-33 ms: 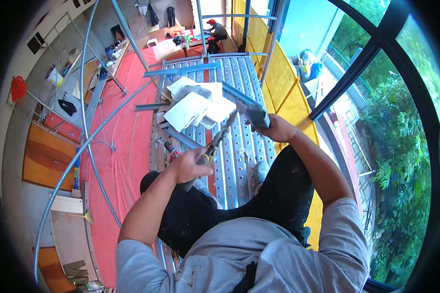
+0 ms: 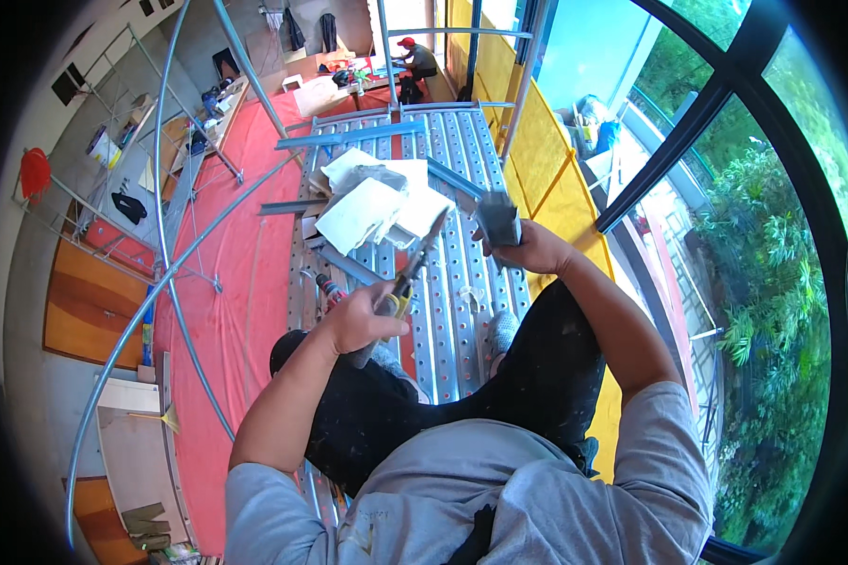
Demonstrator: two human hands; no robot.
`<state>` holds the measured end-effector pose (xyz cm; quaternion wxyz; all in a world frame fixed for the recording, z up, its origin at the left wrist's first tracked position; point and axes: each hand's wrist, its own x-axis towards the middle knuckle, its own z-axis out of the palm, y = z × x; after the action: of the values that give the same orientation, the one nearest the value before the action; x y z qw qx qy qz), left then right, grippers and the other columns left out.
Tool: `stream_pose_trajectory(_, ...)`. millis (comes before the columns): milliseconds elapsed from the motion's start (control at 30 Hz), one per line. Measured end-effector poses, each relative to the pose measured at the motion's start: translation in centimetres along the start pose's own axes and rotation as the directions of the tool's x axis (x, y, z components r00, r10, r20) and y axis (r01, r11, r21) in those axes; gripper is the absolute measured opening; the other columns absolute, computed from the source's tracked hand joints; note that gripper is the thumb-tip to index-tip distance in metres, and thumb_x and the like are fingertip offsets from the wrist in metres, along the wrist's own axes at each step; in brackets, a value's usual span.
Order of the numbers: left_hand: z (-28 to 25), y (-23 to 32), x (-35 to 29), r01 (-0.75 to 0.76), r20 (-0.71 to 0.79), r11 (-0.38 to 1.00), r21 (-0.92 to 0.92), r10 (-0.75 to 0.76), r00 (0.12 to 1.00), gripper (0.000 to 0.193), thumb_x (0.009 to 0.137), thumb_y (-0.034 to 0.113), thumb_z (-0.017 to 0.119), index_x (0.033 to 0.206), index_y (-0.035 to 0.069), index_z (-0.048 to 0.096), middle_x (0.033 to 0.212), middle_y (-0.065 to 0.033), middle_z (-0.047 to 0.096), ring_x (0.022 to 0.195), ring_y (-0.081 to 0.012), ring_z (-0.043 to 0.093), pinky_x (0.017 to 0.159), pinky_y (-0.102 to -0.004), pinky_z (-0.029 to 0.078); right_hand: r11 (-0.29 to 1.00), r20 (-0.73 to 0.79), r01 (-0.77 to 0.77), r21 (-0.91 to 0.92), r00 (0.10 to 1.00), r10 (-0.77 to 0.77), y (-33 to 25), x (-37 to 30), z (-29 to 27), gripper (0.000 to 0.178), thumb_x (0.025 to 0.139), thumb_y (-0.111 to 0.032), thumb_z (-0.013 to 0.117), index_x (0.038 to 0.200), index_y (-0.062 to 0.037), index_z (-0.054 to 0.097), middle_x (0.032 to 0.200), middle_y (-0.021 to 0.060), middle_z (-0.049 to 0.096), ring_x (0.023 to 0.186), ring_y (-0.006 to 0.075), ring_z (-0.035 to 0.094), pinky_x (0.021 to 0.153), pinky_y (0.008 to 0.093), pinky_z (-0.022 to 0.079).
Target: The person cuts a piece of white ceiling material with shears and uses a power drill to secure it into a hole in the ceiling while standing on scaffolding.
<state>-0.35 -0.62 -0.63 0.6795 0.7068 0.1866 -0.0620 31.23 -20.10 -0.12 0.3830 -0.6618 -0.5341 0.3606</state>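
The planks (image 2: 443,330), the red sheet (image 2: 254,282) on the floor to the left and the yellow panels (image 2: 558,202) to the right look as they did in the earlier frame. The change is at the hands: the grey block (image 2: 499,224), which leaned over to the left before, stands more upright, and the saw (image 2: 421,258) has turned a little, its tip slightly farther left.

The right hand (image 2: 542,250) is curled around the near end of the block, fingers showing at its left side. The left hand (image 2: 358,320) is closed on the saw's handle, one digit jutting right. The hands are well apart; the block is above the planks on the right, with the saw tip near its left side but not touching.

The planks are ribbed metal, punched with rows of round holes. White boards (image 2: 358,215), flat with ragged edges, lie stacked on their far half, among straight grey metal strips (image 2: 372,134). A red and black drill (image 2: 328,288) shows just beyond the left hand. The block is dull and straight-sided; the saw has a narrow, tapering blade and a yellow and black handle.
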Motion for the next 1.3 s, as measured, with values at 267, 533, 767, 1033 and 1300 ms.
stream_pose_trajectory(267, 0.7, 1.2, -0.6, -0.079, 0.013, 0.989, -0.126, 0.081, 0.997, 0.057, 0.077, 0.020, 0.077, 0.127, -0.003, 0.060, 0.102, -0.0056, 0.065, 0.094, -0.0151, 0.062, 0.086, -0.0282, 0.048, 0.927, 0.117, -0.014, 0.374, 0.993, -0.033, 0.1, -0.1, -1.3, 0.037, 0.091, -0.006, 0.064, 0.127, 0.0006, 0.063, 0.101, 0.0075, 0.071, 0.104, 0.0190, 0.065, 0.102, 0.0362, 0.046)
stream_pose_trajectory(533, 0.3, 0.7, -0.6, -0.003, 0.362, 0.961, -0.277, 0.107, 0.926, 0.087, 0.074, 0.016, 0.077, 0.151, -0.004, 0.042, 0.138, -0.0199, 0.061, 0.132, -0.0321, 0.057, 0.116, -0.0460, 0.038, 0.848, 0.272, -0.099, 0.521, 0.961, -0.054, -0.1, -0.5, -1.6, 0.045, 0.084, -0.008, 0.067, 0.126, 0.0090, 0.064, 0.101, 0.0144, 0.074, 0.102, 0.0245, 0.068, 0.101, 0.0390, 0.047)
stream_pose_trajectory(767, 1.4, 1.3, -0.6, 0.006, 0.340, 0.931, -0.366, 0.128, 0.932, 0.083, 0.075, 0.013, 0.078, 0.150, -0.003, 0.045, 0.129, -0.0172, 0.065, 0.122, -0.0291, 0.063, 0.110, -0.0425, 0.043, 0.811, 0.393, -0.200, 0.550, 0.919, -0.040, -0.2, -0.6, -1.5, 0.041, 0.086, -0.008, 0.065, 0.123, 0.0104, 0.066, 0.097, 0.0168, 0.075, 0.093, 0.0274, 0.072, 0.093, 0.0393, 0.053)
stream_pose_trajectory(1033, 2.7, 3.8, -1.6, -0.018, -0.164, 0.854, 0.520, 0.121, 0.979, 0.070, 0.078, 0.020, 0.077, 0.142, -0.001, 0.053, 0.119, -0.0183, 0.070, 0.112, -0.0341, 0.067, 0.102, -0.0430, 0.049, 0.854, 0.216, -0.153, 0.497, 0.975, 0.050, -0.3, -0.1, -1.2, 0.034, 0.098, -0.012, 0.059, 0.125, 0.0059, 0.066, 0.100, 0.0130, 0.074, 0.094, 0.0222, 0.072, 0.091, 0.0356, 0.054)
stream_pose_trajectory(1300, -0.2, 1.2, 0.2, 0.110, -0.422, 0.872, 0.477, 0.117, 0.899, 0.073, 0.074, 0.033, 0.081, 0.134, -0.002, 0.059, 0.115, -0.0218, 0.070, 0.106, -0.0364, 0.069, 0.096, -0.0399, 0.053, 0.902, 0.025, -0.074, 0.426, 0.997, 0.069, 0.0, 0.7, -0.7, 0.033, 0.102, -0.019, 0.055, 0.128, -0.0005, 0.067, 0.097, 0.0070, 0.071, 0.090, 0.0176, 0.068, 0.089, 0.0334, 0.052)
